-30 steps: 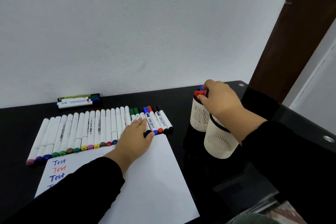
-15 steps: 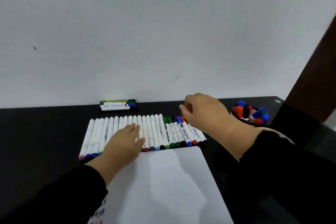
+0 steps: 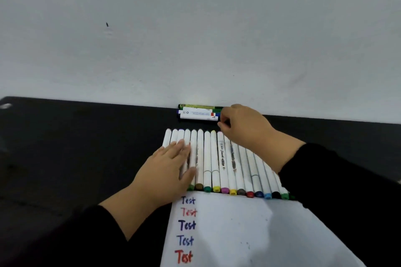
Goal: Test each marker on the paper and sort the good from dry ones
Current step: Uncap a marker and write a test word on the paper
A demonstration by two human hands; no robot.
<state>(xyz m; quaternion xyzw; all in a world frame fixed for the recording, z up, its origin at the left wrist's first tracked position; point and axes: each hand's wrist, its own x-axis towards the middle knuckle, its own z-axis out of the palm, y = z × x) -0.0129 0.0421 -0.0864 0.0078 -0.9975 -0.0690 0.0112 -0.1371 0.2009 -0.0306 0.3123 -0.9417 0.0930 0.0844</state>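
A row of several white markers [image 3: 213, 158] with coloured caps lies on the black table, caps toward me. Below it is the white paper [image 3: 230, 234] with "Test" written several times in blue, red and purple. My left hand [image 3: 167, 169] rests flat on the left end of the row, fingers straight. My right hand [image 3: 243, 128] hovers over the far ends of the row's middle markers, with curled fingertips by the right end of three markers [image 3: 197, 112] stacked against the wall. I cannot tell if those fingertips pinch one. My right sleeve hides the row's right end.
The black table [image 3: 76, 147] stretches left of the markers, with a white wall right behind it. The back pile holds a green marker, a blue-capped one and a white one with a black end. The cups are out of view.
The view swung left, so the cups left the frame. My right hand went from the cup to the row and now to the back pile. My left hand slid left along the row.
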